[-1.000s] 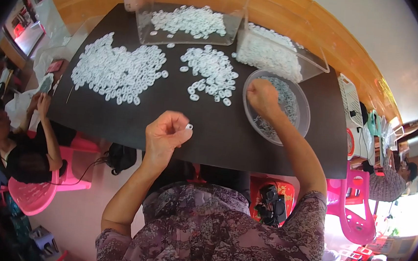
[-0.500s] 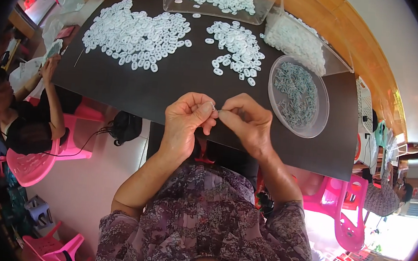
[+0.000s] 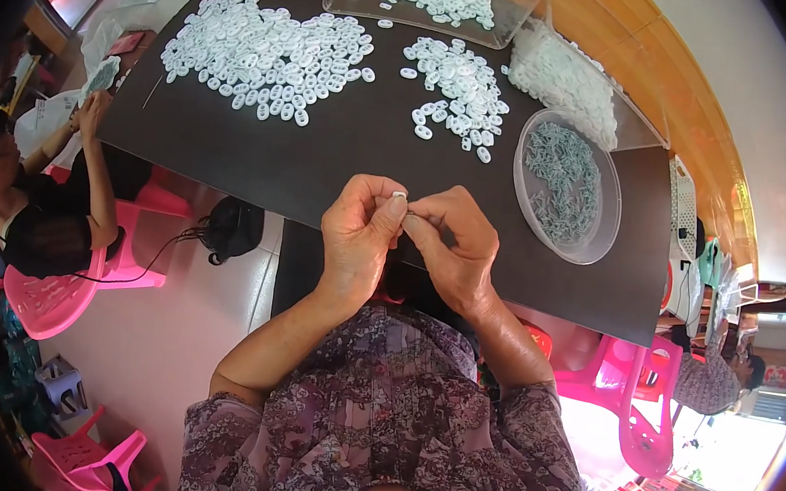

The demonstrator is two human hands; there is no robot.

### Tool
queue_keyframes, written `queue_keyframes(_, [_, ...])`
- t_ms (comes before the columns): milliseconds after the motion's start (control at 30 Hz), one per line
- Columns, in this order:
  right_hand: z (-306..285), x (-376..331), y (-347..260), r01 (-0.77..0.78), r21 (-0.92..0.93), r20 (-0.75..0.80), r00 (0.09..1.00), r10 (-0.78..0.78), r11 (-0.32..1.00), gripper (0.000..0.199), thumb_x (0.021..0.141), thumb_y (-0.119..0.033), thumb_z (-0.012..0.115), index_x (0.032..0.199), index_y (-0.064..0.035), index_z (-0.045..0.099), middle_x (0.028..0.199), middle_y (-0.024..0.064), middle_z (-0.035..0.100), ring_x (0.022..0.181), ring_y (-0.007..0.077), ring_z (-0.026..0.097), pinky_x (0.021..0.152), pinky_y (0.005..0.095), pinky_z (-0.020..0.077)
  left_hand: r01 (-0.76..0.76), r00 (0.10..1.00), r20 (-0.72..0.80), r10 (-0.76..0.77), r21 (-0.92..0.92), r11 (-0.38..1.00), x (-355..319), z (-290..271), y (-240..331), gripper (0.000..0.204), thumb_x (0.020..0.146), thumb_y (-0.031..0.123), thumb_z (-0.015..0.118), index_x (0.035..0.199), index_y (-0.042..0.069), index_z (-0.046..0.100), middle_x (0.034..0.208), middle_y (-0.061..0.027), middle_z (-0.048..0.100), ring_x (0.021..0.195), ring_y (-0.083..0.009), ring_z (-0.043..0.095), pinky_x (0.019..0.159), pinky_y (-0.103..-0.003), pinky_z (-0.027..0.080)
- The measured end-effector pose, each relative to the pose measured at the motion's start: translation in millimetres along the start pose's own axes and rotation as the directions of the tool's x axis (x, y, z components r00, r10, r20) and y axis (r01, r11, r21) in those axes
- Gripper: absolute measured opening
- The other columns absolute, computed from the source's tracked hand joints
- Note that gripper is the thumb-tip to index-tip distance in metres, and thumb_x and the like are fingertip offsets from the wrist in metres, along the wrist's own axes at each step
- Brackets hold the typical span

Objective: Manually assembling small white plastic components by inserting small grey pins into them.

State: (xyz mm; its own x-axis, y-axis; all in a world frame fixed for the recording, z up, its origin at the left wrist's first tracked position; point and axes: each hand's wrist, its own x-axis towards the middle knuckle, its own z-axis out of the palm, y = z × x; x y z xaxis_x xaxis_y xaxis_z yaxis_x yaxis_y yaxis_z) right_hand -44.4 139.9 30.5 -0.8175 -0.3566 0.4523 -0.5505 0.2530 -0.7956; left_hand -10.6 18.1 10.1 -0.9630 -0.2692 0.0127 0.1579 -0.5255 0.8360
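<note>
Above the near edge of the dark table (image 3: 345, 154), my two hands meet at the fingertips. A small white oval piece (image 3: 399, 194) is pinched between thumb and forefinger of my left hand (image 3: 353, 242), its edge just showing. Thumb and forefinger of my right hand (image 3: 462, 251) are pressed together right beside it, against the left fingertips; what they hold is too small to make out. Beyond my hands lie a large pile of white oval two-holed pieces (image 3: 260, 55) and a smaller pile of them (image 3: 461, 89).
To the right stands a round clear tub (image 3: 604, 234) of thin grey-green pieces (image 3: 560, 180). A clear tray (image 3: 420, 17) and a tipped clear container (image 3: 567, 84) hold more white pieces. Another person (image 3: 63, 210) sits at left on a pink chair (image 3: 52, 302). A pink chair (image 3: 642, 422) stands at right.
My hands have come closer together, the right moving in against the left fingertips. The white piece shows more clearly above my left thumb. The whole view has shifted slightly.
</note>
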Motion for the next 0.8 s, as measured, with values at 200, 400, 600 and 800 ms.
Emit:
queue_keyframes(200, [-3, 2, -14, -0.267, 0.405, 0.082, 0.963, 0.257, 0.874, 0.004, 0.085, 0.003, 0.06, 0.087, 0.0001, 0.061, 0.079, 0.0044, 0.061, 0.074, 0.0082, 0.059, 0.062, 0.0227, 0.0461, 0.09, 0.995, 0.033, -0.089, -0.021, 0.996, 0, -11, 14, 0.009, 0.091, 0.004, 0.058, 0.096, -0.003, 0.059, 0.079, -0.0064, 0.062, 0.064, -0.0079, 0.055, 0.055, -0.019, 0.045])
queue_keyframes(400, [1, 0, -2, -0.261, 0.439, 0.045, 0.962, 0.269, 0.86, 0.007, 0.084, 0.003, 0.06, 0.09, 0.0004, 0.063, 0.082, 0.0036, 0.061, 0.076, 0.0076, 0.059, 0.066, 0.0221, 0.0459, 0.124, 0.991, 0.06, -0.123, -0.024, 0.992, -4, -11, 17, 0.01, 0.09, 0.004, 0.058, 0.097, -0.003, 0.059, 0.082, -0.0068, 0.063, 0.066, -0.0082, 0.058, 0.055, -0.019, 0.046])
queue_keyframes(600, [2, 1, -4, -0.257, 0.397, 0.069, 0.966, 0.251, 0.881, 0.007, 0.084, 0.003, 0.061, 0.09, 0.0002, 0.065, 0.082, 0.0035, 0.061, 0.074, 0.0069, 0.056, 0.066, 0.0221, 0.0446, 0.116, 0.992, 0.06, -0.115, -0.013, 0.993, -5, -13, 20, 0.01, 0.091, 0.004, 0.058, 0.097, -0.003, 0.059, 0.082, -0.0064, 0.063, 0.066, -0.0073, 0.057, 0.054, -0.018, 0.045])
queue_keyframes(800, [2, 2, -5, -0.272, 0.406, 0.098, 0.962, 0.255, 0.873, 0.007, 0.084, 0.003, 0.061, 0.09, 0.0005, 0.065, 0.084, 0.004, 0.061, 0.075, 0.0072, 0.056, 0.066, 0.0222, 0.0443, 0.125, 0.99, 0.061, -0.123, -0.027, 0.992, -5, -15, 21, 0.01, 0.091, 0.005, 0.058, 0.097, -0.003, 0.059, 0.081, -0.0061, 0.063, 0.065, -0.007, 0.057, 0.054, -0.018, 0.045])
